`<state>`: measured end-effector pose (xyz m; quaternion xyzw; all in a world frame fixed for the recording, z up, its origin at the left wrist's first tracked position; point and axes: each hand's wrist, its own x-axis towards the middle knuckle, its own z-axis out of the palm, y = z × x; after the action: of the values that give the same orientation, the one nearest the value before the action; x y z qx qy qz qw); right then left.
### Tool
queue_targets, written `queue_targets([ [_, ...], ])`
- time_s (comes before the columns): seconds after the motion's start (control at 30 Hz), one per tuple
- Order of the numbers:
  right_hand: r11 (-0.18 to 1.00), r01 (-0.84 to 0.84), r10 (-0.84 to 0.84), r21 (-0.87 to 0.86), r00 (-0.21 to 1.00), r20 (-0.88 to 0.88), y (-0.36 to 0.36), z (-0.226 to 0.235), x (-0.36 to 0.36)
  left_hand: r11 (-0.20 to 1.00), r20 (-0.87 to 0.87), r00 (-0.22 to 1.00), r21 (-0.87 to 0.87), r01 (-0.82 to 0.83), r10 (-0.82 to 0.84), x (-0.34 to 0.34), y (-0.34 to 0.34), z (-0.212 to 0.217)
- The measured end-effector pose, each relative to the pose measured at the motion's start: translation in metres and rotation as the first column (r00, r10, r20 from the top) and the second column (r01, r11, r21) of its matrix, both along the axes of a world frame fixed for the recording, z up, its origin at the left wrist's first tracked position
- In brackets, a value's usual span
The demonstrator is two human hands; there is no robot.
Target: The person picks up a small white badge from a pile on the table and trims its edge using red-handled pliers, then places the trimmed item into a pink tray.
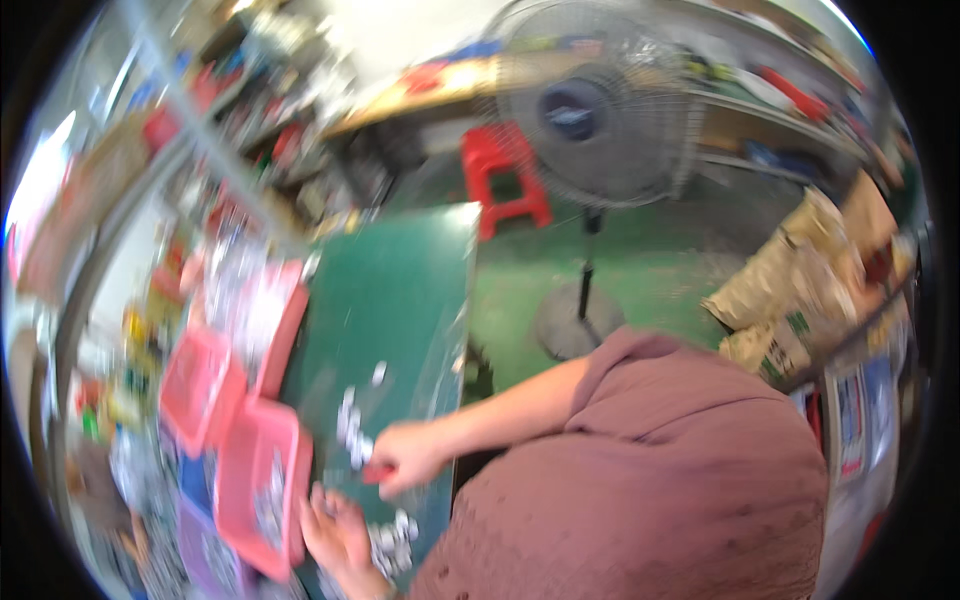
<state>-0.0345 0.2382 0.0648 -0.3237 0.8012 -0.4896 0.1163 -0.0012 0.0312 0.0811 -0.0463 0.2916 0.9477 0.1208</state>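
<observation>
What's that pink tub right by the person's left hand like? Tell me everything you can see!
The pink tub is a long, open box with rounded corners and a thick rim, and looks like plastic. Its open top faces up, and small pale pieces lie inside, too blurry to make out. It sits beside the green tabletop, between that and a purple tub. The left hand is at its rim, but I can't tell if they touch.

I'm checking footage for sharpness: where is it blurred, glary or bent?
Head view: the left hand, right hand and white pieces look smeared; head view: glare washes out part of the far left edge; head view: the upper-right shelf looks curved.
</observation>
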Motion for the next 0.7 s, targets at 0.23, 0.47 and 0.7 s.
queue_targets([
  [0.23, 0.999, 0.024, -0.028, 0.024, 0.974, 0.223, 0.005, -0.001, -0.011, 0.941, -0.096, 0.992, 0.320, 0.110, -0.083, -0.005, -0.002, -0.002],
  [0.47, 0.990, 0.105, -0.045, -0.095, 0.869, 0.493, -0.004, -0.015, -0.027, 0.941, -0.190, 0.977, 0.301, 0.156, -0.101, -0.009, -0.020, -0.006],
  [0.7, 0.995, 0.057, 0.001, -0.084, 0.822, 0.570, -0.006, -0.024, -0.037, 0.986, -0.231, 0.972, 0.149, 0.072, -0.036, -0.018, -0.041, -0.003],
])
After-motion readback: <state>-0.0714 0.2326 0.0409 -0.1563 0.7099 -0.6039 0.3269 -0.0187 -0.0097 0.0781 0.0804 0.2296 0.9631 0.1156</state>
